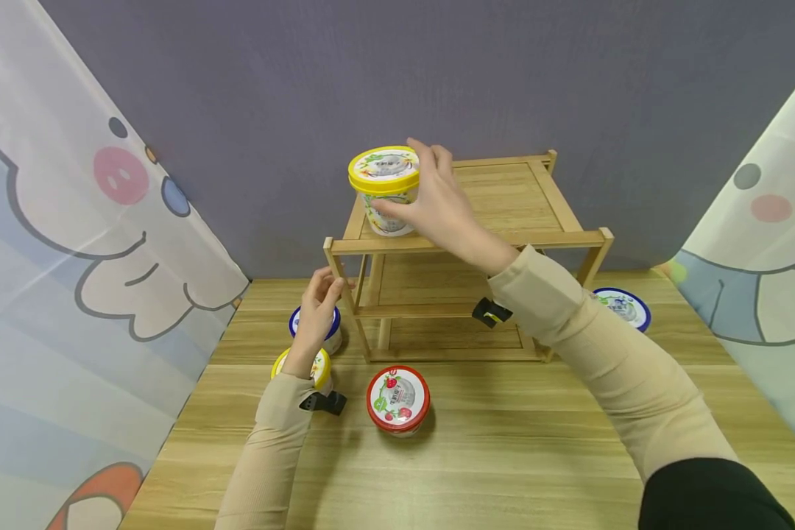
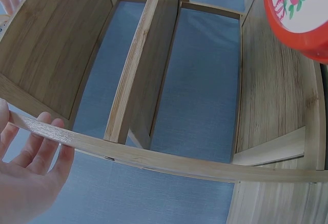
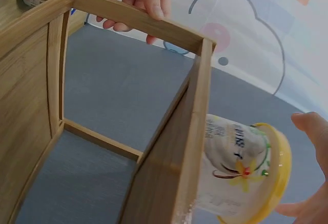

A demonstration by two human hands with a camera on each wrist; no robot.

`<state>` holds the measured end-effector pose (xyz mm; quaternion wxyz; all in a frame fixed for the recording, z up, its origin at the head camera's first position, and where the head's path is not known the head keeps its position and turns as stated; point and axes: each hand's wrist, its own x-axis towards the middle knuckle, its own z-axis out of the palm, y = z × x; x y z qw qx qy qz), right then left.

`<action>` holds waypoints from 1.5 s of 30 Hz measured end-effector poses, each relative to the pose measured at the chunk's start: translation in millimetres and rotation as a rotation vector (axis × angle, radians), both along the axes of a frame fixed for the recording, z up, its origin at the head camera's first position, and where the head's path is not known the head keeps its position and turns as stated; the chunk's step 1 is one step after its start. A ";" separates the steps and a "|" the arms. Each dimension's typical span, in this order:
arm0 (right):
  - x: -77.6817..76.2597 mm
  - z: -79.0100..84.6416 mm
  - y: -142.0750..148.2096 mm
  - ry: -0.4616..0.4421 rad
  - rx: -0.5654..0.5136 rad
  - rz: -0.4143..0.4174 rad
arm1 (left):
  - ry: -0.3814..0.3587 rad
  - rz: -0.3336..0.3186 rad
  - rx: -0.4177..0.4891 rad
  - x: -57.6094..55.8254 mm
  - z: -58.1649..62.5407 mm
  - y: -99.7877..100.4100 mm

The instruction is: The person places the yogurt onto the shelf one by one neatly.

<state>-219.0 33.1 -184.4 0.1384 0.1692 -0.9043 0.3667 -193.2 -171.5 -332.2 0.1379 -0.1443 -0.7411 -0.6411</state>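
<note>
Head view: I see the right hand at the right side of a yellow-lidded tub, which stands upright on the top shelf of a wooden rack, at its left near corner. The thumb crosses in front of the tub's wall and the fingers reach past the lid's far right edge, so the tub lies between them. From the right wrist I make out thumb and fingers spread well apart, with a gap beside the lid; whether any fingertip touches the tub, I cannot tell.

My left hand is clamped on the rack's left near leg, thumb on one side and fingers bent behind it, below the top shelf.

Under and beside that left wrist I have a second yellow-lidded tub nearer and a blue-lidded tub farther, both partly hidden. A red-lidded tub stands on the table near the rack's front, and another blue-lidded tub sits to the right, partly behind the right sleeve.
</note>
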 end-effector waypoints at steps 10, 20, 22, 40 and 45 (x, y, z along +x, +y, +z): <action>22.6 -11.0 15.8 0.207 -0.004 0.025 | 0.003 -0.004 0.014 0.2 0.3 1.7; 46.3 -42.7 22.6 0.414 -0.071 0.145 | 0.011 -0.011 0.033 -13.5 -16.0 -5.0; 52.0 -48.5 23.4 0.405 -0.079 0.177 | 0.018 -0.009 0.026 -15.0 -17.8 -5.5; 69.8 -114.9 37.7 0.332 -0.196 0.449 | 0.024 -0.003 0.030 -15.5 -19.0 -5.4; 70.9 -132.5 36.9 0.354 -0.227 0.464 | -0.001 0.004 0.027 -9.5 -10.4 -2.1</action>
